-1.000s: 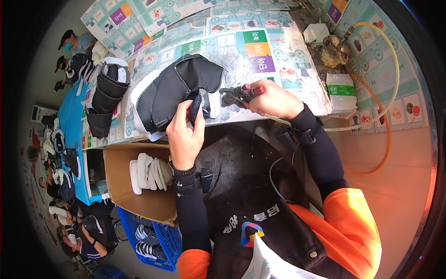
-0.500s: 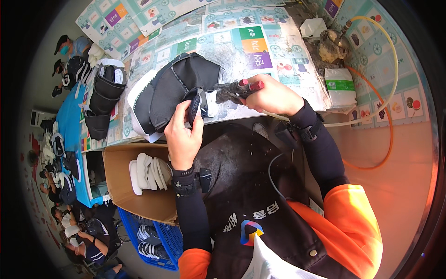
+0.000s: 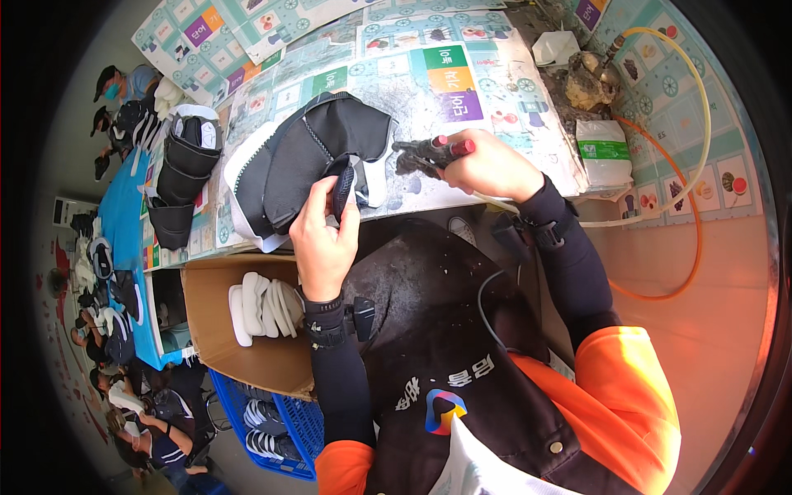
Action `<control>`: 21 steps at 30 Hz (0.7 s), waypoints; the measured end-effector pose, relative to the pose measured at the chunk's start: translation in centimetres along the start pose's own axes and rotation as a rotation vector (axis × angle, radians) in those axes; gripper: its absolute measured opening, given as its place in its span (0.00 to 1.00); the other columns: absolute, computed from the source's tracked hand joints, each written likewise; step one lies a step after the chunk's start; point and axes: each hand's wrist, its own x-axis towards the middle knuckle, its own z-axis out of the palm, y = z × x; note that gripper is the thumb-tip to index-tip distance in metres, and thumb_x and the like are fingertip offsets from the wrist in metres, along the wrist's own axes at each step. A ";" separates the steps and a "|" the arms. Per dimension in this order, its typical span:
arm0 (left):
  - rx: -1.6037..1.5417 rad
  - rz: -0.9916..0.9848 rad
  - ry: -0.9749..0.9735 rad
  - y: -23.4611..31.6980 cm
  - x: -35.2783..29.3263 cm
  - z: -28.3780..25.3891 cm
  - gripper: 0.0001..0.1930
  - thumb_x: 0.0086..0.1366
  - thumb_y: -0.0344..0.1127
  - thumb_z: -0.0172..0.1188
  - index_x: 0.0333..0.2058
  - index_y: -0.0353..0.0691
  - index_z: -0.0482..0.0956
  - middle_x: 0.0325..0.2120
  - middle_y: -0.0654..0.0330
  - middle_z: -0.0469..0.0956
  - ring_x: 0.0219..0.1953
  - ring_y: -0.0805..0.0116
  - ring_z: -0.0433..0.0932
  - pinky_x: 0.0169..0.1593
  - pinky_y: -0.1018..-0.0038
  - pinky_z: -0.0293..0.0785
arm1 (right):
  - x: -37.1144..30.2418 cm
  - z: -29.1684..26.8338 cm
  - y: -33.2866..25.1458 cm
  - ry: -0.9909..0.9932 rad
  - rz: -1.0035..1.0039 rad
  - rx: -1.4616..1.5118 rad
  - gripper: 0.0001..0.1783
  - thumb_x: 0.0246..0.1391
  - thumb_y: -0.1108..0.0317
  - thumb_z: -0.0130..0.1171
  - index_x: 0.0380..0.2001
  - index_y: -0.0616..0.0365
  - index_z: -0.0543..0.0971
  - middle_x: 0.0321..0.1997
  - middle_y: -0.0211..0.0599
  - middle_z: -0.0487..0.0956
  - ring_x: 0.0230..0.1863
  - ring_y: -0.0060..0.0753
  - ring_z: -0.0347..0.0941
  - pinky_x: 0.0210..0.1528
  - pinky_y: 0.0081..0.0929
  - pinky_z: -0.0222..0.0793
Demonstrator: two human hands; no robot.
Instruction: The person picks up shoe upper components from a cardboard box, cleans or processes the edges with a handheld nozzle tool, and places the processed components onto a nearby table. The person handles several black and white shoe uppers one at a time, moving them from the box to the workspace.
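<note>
With thumb and fingers, my left hand (image 3: 323, 243) pinches the edge of a black shoe upper (image 3: 345, 194) with a light lining showing. It lies against a larger pile of black shoe uppers (image 3: 301, 165) with pale edges, near the front edge of the table. My right hand (image 3: 495, 169) is wrapped round a spray gun (image 3: 422, 157) with dark, crusted residue and red knobs. The gun's nozzle end faces left toward the uppers, a short gap away from them. A pale hose (image 3: 495, 204) runs from under my right hand.
On the paper-covered table (image 3: 511, 58), more stacked black uppers (image 3: 186, 169) lie at left. A cardboard box (image 3: 223, 346) holding white pads (image 3: 264, 305) and a blue crate (image 3: 301, 421) stand below. Tissue pack (image 3: 602, 148) and orange hose (image 3: 689, 264) are at right. Several people sit far left.
My right hand and the spray gun have shifted slightly right, away from the uppers. My left hand stays nearly in place, still pinching the upper.
</note>
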 end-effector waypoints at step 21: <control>-0.559 -0.252 0.552 -1.3 3.4 -9.8 0.16 0.72 0.32 0.54 0.54 0.30 0.79 0.49 0.57 0.81 0.50 0.66 0.79 0.55 0.70 0.73 | -2.2 -3.3 12.4 0.749 0.011 -0.952 0.19 0.46 0.74 0.61 0.41 0.68 0.69 0.40 0.59 0.77 0.46 0.65 0.73 0.47 0.52 0.74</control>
